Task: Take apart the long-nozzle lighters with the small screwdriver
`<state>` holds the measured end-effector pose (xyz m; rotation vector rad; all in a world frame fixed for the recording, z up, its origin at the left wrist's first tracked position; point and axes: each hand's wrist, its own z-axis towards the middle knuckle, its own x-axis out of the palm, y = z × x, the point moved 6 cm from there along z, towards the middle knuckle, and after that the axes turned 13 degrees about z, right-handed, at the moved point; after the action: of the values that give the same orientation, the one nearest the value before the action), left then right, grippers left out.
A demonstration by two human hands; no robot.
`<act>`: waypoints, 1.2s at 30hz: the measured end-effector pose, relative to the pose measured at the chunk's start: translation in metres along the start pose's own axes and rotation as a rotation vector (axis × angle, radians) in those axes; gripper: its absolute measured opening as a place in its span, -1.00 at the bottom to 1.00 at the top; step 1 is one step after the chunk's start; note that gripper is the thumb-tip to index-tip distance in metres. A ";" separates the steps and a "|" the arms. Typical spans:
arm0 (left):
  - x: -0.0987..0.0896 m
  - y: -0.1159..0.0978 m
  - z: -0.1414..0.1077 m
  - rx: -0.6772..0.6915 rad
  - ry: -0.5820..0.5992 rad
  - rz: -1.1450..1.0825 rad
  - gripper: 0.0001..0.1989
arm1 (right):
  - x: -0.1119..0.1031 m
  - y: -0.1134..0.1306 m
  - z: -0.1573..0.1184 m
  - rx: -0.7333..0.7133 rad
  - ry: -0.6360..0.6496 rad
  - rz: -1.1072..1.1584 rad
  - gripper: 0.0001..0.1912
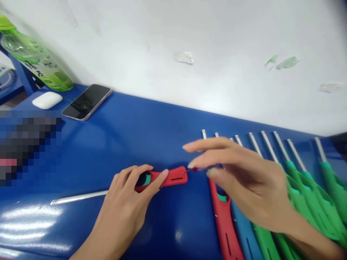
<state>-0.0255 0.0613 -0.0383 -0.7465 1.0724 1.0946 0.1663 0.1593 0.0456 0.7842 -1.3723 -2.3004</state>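
Note:
A red stick lighter (176, 176) with a long metal tube and a teal trigger lies on the blue table. My left hand (127, 195) is closed around its middle, thumb along the handle. At the handle's end is my right hand (241, 177), blurred, its thumb and fingers bent toward each other. A small, thin, reddish thing (194, 169) shows between those fingertips and the lighter's end; its kind is too smeared to make out. Under and beside my right hand lie a second red lighter (226, 224), a blue lighter (245, 231) and several green lighters (306, 202), partly hidden.
A phone (87, 102), a white earbud case (47, 100) and a green-capped drink bottle (40, 61) are at the back left of the blue table (151, 122). A blurred-out dark item (24, 144) lies at the left edge. A white wall (162, 32) rises behind.

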 end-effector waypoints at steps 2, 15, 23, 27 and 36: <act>-0.001 -0.001 0.001 0.002 -0.015 0.003 -0.40 | -0.001 0.001 0.000 -0.019 -0.027 -0.004 -0.88; 0.000 -0.001 0.001 -0.011 0.004 -0.003 -0.37 | -0.005 0.001 0.001 -0.011 -0.144 0.032 -0.80; 0.001 -0.001 0.002 -0.018 0.011 -0.012 -0.36 | -0.008 0.004 0.000 -0.050 -0.187 -0.006 -0.82; 0.000 -0.002 0.002 -0.020 0.013 -0.008 -0.36 | -0.004 -0.001 0.002 0.035 -0.130 0.010 -0.72; 0.000 -0.001 -0.001 -0.022 0.024 -0.029 -0.31 | -0.004 0.001 -0.001 0.069 -0.146 -0.054 -0.76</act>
<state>-0.0252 0.0600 -0.0384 -0.7923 1.0687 1.0770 0.1700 0.1599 0.0466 0.6937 -1.5185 -2.4039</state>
